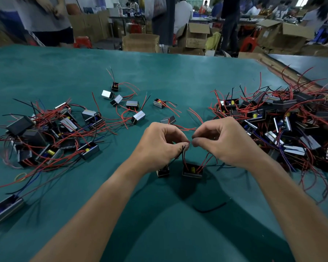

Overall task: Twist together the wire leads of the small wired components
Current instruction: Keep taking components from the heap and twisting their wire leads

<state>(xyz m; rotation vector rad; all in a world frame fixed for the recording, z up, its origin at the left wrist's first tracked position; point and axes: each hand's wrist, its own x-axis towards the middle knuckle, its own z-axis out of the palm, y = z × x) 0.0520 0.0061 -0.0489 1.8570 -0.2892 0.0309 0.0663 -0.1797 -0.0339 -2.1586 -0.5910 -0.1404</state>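
Two small black box components hang below my hands over the green table [159, 72]: a smaller one [163, 171] under my left hand and a larger one with a yellow part [192, 170] in the middle. Red and black wire leads [185, 150] rise from them to my fingertips. My left hand [159, 146] pinches the lead ends between thumb and forefinger. My right hand [223, 142] pinches leads right beside it, the fingertips of both hands almost touching. The bare wire tips are too small to make out.
A big heap of wired components [284, 125] lies at the right, another heap [51, 135] at the left, and several loose ones [125, 103] sit mid-table. A single component [5, 208] lies near left; a black wire scrap [209, 208] is near me. People and cardboard boxes stand beyond the table.
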